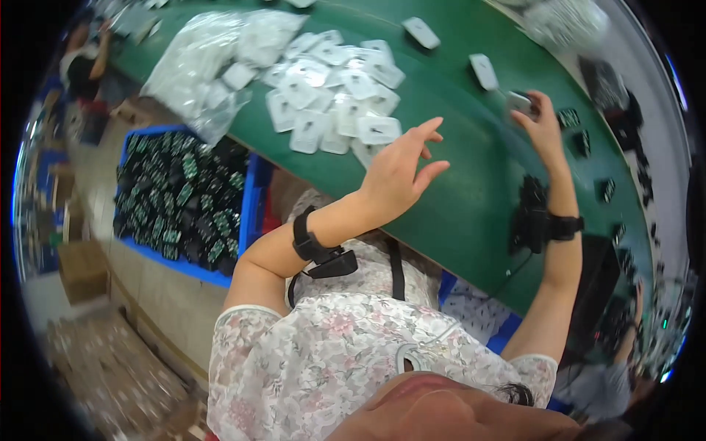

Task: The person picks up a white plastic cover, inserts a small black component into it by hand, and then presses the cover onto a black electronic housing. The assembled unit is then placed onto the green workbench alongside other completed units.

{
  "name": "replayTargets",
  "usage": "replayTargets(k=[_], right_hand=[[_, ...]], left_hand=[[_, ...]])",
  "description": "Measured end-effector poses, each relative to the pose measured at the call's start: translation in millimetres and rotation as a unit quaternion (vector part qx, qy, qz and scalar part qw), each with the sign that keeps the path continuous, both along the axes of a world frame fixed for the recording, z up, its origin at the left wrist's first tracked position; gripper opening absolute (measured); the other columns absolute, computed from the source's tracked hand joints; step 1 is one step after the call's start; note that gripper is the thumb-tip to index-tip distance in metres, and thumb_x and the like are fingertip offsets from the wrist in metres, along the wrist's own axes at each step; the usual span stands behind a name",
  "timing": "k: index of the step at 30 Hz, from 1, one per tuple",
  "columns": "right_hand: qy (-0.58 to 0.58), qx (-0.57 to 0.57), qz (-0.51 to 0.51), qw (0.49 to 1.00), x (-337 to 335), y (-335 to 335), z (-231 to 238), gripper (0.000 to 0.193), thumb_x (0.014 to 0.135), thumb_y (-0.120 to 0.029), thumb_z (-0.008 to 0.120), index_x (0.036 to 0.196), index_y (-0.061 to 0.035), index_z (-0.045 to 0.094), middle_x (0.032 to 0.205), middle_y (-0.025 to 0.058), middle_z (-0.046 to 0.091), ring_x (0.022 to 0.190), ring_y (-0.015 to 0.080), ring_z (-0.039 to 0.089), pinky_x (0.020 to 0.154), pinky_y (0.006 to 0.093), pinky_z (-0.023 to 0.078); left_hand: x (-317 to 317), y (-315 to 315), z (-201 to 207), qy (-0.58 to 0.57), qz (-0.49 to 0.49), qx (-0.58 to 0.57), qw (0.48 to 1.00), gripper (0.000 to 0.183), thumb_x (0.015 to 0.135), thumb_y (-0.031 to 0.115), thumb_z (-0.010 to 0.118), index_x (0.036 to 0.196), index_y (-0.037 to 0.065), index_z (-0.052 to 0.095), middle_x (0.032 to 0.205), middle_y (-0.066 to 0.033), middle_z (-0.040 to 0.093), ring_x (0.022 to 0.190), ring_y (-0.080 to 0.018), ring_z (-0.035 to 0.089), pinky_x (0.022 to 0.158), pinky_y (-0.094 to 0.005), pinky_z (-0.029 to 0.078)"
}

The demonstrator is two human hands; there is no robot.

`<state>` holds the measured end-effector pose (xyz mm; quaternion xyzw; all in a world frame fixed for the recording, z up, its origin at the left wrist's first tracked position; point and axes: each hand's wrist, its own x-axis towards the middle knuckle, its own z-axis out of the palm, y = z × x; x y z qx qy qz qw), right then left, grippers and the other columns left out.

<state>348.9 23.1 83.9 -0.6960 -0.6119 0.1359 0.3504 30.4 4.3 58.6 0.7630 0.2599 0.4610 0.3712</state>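
Observation:
My right hand (545, 131) is closed around a small whitish plastic casing (517, 106) with a dark part at its edge, held over the green table (456, 213). My left hand (397, 176) hovers near the table's front edge with its fingers apart and nothing in them. Just beyond its fingertips lies a heap of white plastic casings (301, 92), several with a small dark mark in the middle. A single white casing (483, 72) rests close to my right hand, and another casing (421, 33) lies farther off.
Bulging clear plastic bags (198, 59) lie left of the heap. A blue crate (254, 198) full of dark circuit boards stands at the table's left edge. Small dark boards (568, 117) line the right side. A tangle of black parts (529, 213) sits near my right forearm. Other people are around.

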Motion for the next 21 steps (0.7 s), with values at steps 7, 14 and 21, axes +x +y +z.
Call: replayTargets(k=[7, 14, 21], right_hand=[[0.075, -0.168, 0.058, 0.981, 81, 32, -8, 0.038, 0.083, -0.010, 0.063, 0.120, -0.0039, 0.053, 0.102, 0.0040, 0.061, 0.092, 0.0132, 0.057, 0.083, 0.0267, 0.044], [0.098, -0.174, -0.044, 0.979, 79, 24, -9, 0.030, 0.086, -0.018, 0.063, 0.113, -0.0046, 0.057, 0.097, 0.0022, 0.062, 0.090, 0.0116, 0.057, 0.079, 0.0255, 0.044], [0.021, 0.033, -0.093, 0.995, 66, -23, 12, 0.027, 0.087, -0.021, 0.063, 0.107, -0.0041, 0.061, 0.095, 0.0027, 0.063, 0.088, 0.0100, 0.057, 0.079, 0.0237, 0.044]], left_hand=[[-128, 50, -2, 0.073, 0.297, 0.047, 0.951, 0.020, 0.084, 0.005, 0.059, 0.104, 0.002, 0.059, 0.092, -0.0123, 0.060, 0.069, -0.0224, 0.058, 0.063, -0.0312, 0.047], [-227, 161, -33, 0.271, 0.378, 0.164, 0.870, 0.030, 0.079, -0.003, 0.048, 0.107, 0.002, 0.058, 0.109, -0.0161, 0.059, 0.105, -0.0337, 0.054, 0.088, -0.0402, 0.044], [-241, 205, -47, 0.439, 0.304, 0.252, 0.807, 0.038, 0.076, -0.002, 0.047, 0.112, 0.005, 0.058, 0.114, -0.0147, 0.059, 0.108, -0.0334, 0.053, 0.090, -0.0402, 0.045]])
